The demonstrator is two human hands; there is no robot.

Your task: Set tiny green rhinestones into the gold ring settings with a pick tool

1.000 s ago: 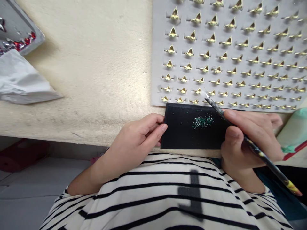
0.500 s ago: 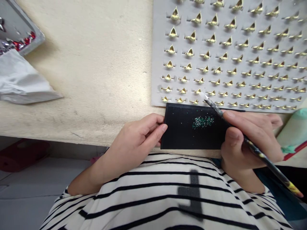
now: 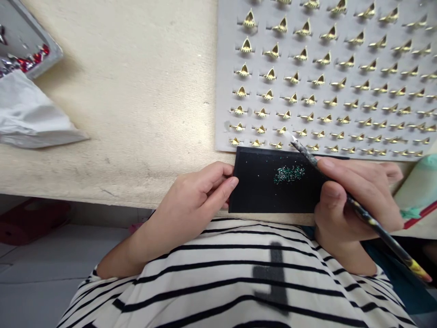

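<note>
Cream tabletop (image 3: 136, 91): L hand (image 3: 194, 196) on blk tray (image 3: 259, 196), R hand (image 3: 358, 200) w/ brush (image 3: 378, 232).

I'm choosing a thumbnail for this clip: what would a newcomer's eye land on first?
Probably the rows of gold pieces on the pale board at upper right. Next, the glittering green and white specks on the black tray below it, between the left hand and the right hand, which holds a dark, white-tipped tool.
</note>
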